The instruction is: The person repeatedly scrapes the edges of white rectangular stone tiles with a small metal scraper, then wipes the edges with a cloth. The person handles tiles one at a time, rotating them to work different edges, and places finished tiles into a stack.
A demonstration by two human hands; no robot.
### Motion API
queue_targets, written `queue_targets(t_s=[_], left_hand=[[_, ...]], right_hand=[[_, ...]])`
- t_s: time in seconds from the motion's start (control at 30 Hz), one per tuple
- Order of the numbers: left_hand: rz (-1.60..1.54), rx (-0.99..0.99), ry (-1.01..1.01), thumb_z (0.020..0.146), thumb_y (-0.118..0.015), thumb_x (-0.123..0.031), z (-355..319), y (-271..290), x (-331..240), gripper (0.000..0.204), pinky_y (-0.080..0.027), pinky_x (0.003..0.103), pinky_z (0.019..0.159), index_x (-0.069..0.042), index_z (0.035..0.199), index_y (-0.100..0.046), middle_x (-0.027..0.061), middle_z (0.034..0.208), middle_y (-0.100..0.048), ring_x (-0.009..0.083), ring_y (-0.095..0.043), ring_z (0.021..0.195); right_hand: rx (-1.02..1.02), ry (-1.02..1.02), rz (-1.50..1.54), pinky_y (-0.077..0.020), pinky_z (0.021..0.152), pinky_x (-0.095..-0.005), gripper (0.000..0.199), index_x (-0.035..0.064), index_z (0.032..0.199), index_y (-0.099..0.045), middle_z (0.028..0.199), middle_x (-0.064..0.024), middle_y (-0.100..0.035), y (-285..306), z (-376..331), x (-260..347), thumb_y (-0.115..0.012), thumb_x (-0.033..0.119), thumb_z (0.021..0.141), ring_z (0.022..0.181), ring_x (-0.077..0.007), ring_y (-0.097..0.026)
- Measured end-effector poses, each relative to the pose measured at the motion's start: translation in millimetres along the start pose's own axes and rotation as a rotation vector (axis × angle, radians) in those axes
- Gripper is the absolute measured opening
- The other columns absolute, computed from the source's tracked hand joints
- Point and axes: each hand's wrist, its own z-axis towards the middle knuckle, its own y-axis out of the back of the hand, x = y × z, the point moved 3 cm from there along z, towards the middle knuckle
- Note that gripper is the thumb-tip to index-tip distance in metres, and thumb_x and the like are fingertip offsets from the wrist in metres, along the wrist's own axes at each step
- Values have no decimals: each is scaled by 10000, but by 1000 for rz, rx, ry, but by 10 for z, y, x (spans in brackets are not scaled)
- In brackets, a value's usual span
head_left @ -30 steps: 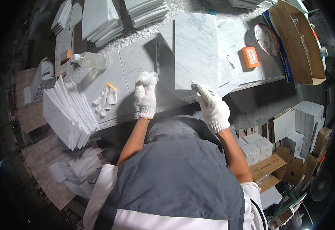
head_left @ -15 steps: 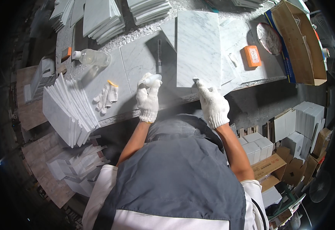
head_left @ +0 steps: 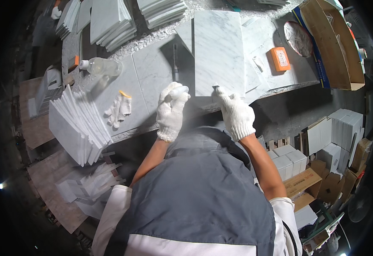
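Note:
A white marble tile [head_left: 218, 51] with grey veins lies in front of me, its near end by the table's front edge. My right hand [head_left: 236, 113], in a white knit glove, is closed with its index finger stretched onto the tile's near end. A small dark tip [head_left: 215, 87] shows at that fingertip; what it belongs to is hidden. To the left, my gloved left hand [head_left: 169, 113] is closed around a smooth white rounded object [head_left: 178, 91], only partly visible. Just beyond it, a slim pen-like tool [head_left: 175, 64] lies on the slab.
Left on the table are a clear bottle [head_left: 103, 67], a spare glove [head_left: 119, 110] and a row of tiles [head_left: 77, 123]. An orange box [head_left: 280, 59], a round dish [head_left: 298, 38] and an open carton [head_left: 335, 47] stand right. Tile stacks [head_left: 111, 23] sit at the back.
My left hand has shifted slightly right and down with the white object. My right hand stays at the tile's near end. Another person's gloved hand now shows at the far upper left.

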Motion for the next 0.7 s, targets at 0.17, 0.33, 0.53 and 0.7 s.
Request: queue_targets(t_s=[0.17, 0.33, 0.53, 0.7], left_hand=[[-14, 13, 11, 932, -706, -25, 30, 42, 47, 404, -533, 286, 930, 3, 1304, -552, 81, 1181, -629, 150, -633, 1023], [-5, 47, 2, 925, -710, -18, 23, 23, 72, 408, -538, 290, 923, -7, 1302, -556, 86, 1203, -631, 154, -638, 1009], [33, 85, -26, 920, -694, 24, 7, -23, 68, 414, -545, 291, 922, -20, 1307, -555, 82, 1220, -635, 149, -640, 1008], [-14, 98, -64, 920, -686, 46, 33, 34, 108, 432, -552, 293, 918, -22, 1325, -552, 77, 1208, -639, 148, -641, 1017]], right_hand=[[66, -28, 12, -515, 578, -420, 460, 293, 1404, -562, 907, -105, -651, 78, -184, -62, -641, 238, 954, 712, -303, -669], [-39, -36, 165, -513, 582, -408, 453, 286, 1391, -577, 884, -105, -638, 107, -5, -42, -645, 222, 948, 696, -305, -659], [34, 4, 35, -525, 619, -448, 392, 266, 1350, -596, 953, -119, -660, 85, 4, -4, -581, 174, 969, 772, -313, -685], [65, 3, 85, -528, 632, -439, 377, 250, 1338, -608, 999, -120, -675, 193, -122, -76, -604, 196, 965, 805, -320, -696]])
